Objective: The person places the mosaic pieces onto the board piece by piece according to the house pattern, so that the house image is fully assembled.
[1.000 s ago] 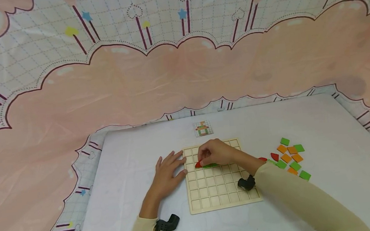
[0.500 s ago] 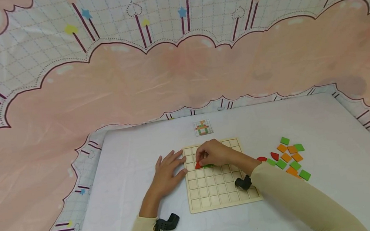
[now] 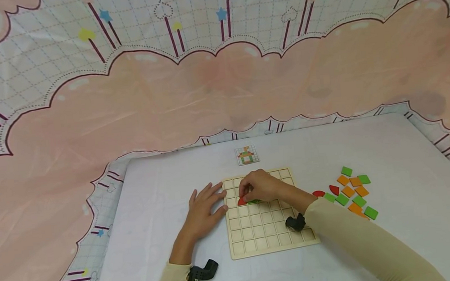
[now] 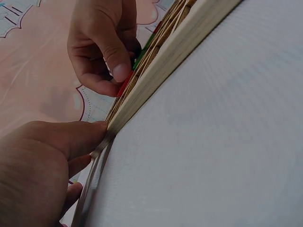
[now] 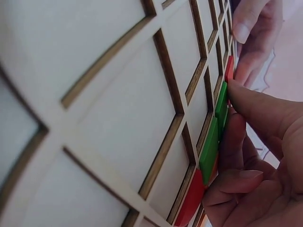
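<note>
A wooden grid board (image 3: 254, 233) lies on the table. My left hand (image 3: 203, 212) rests with its fingers spread at the board's left edge, thumb and fingertips touching the rim. Over the upper part of the board, my right hand (image 3: 263, 185) pinches a red quarter-circle tile (image 3: 241, 201) at a left-hand cell. In the right wrist view, green tiles (image 5: 208, 149) sit in the same row, with another red tile (image 5: 189, 201) at the near end. Orange shows behind the green ones, mostly hidden by the right hand's fingers.
Loose green, orange and red tiles (image 3: 348, 191) lie right of the board, some partly hidden by the right sleeve. A small picture card (image 3: 247, 155) with a coloured grid figure lies beyond the board. A patterned cloth (image 3: 164, 101) hangs behind the table.
The red tile has turned slightly and lies flatter at its cell under my right fingers. My right wrist has shifted a little left. The left hand stays in place.
</note>
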Demonstrator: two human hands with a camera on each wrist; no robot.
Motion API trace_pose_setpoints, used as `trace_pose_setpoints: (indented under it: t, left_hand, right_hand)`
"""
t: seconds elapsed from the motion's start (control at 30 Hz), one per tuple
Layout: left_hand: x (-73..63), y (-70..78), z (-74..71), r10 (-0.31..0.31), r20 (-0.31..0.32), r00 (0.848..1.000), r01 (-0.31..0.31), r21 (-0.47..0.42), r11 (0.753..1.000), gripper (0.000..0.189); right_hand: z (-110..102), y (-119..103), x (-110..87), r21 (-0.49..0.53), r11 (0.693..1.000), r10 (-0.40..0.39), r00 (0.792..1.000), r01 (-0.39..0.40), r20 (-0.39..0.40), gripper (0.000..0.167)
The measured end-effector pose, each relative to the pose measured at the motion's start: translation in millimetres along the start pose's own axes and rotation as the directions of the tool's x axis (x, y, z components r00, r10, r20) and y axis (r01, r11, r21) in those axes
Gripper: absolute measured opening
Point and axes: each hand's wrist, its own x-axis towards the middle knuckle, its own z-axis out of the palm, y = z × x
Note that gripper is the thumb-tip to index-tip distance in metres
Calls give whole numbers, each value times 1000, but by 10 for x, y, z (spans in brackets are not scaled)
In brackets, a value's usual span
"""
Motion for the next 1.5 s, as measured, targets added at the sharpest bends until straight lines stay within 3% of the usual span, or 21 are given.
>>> trace_pose_setpoints:
  t: [0.6, 1.03, 1.5]
  left_hand:
    - [-2, 12, -5, -5, 3, 1000, 5, -8, 1000, 46]
    - [2, -19, 17, -1, -6, 1000, 1, 1, 1000, 45]
    - [-2, 2, 3, 4, -12, 1000, -4, -3, 1000, 46]
  right_hand:
    - [-60, 88, -85, 1, 1000, 6, 1000, -6, -4, 4]
    - [-203, 239, -332, 21, 998, 61, 998, -62, 22, 6]
    - [-423, 589, -724, 42, 985, 170, 985, -170, -2, 5]
